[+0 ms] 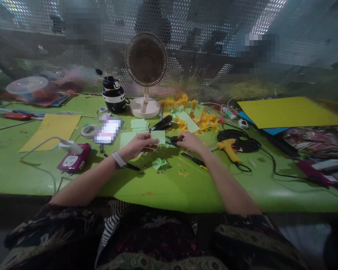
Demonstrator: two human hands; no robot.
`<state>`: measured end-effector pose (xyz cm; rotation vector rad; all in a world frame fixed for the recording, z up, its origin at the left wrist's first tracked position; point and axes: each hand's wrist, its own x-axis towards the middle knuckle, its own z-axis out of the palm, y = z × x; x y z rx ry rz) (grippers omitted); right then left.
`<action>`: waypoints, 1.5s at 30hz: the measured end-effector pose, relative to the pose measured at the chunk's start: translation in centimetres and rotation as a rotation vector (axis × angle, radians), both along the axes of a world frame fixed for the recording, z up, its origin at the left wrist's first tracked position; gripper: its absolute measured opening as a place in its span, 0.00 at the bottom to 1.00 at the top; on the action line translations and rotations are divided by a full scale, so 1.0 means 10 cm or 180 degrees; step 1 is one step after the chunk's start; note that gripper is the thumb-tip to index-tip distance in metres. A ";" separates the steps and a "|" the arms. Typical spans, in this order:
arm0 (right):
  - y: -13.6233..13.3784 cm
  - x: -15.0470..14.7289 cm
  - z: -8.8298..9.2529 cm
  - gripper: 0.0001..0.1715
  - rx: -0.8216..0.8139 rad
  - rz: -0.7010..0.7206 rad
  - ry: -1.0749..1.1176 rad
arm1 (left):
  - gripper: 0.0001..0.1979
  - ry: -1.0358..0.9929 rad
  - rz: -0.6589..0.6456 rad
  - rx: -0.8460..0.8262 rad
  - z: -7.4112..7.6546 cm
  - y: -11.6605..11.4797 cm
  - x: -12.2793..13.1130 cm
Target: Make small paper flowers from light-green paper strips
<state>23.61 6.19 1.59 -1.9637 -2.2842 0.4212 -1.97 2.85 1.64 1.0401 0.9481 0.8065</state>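
My left hand, with a watch on its wrist, pinches a small pale green paper square upright above the table. Just to its right, my right hand is closed on the dark handles of a pair of scissors. The scissors' blades point toward the paper, but whether they touch it I cannot tell. Below the hands lies a green paper flower. A black stapler rests behind the paper square. Pale green sheets and a stack of cut squares lie beyond my left hand.
Orange paper flowers are heaped at the back. A yellow glue gun and a cutter knife lie right. A fan, dark jug, phone, tape roll and purple power strip stand left, cords trailing.
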 end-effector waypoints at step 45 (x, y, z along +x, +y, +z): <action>-0.15 0.08 0.10 0.21 0.0219 -0.0091 0.0008 | 0.13 -0.0081 0.0012 0.0092 -0.16 0.02 0.06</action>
